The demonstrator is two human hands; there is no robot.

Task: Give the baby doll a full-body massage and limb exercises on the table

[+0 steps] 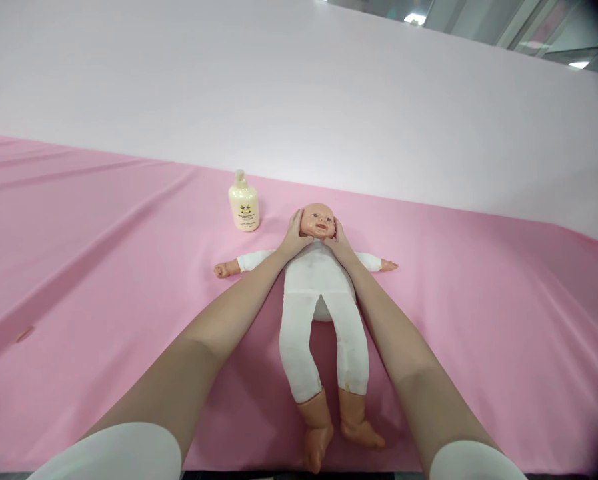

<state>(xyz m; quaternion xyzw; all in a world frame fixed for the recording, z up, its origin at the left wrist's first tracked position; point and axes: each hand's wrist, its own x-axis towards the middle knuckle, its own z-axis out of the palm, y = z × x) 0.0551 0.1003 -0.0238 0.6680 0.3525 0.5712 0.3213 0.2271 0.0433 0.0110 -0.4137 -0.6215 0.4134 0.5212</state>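
Observation:
A baby doll (319,273) with a white cloth body lies on its back, head away from me and feet toward me. Its arms stretch out to both sides. My left hand (295,239) cups the left side of the doll's head, thumb by the chin and fingers curving up around the side. On the other side, my right hand (342,243) holds the head in the same way. Both palms rest at the doll's neck and shoulders; some fingertips are hidden behind the head.
A cream-coloured pump bottle (245,208) with a printed label stands beyond the doll's arm, left of its head. Pink cloth (153,280) with folds covers the table. A white wall (279,93) rises behind it. A small brownish strip (24,334) lies far left.

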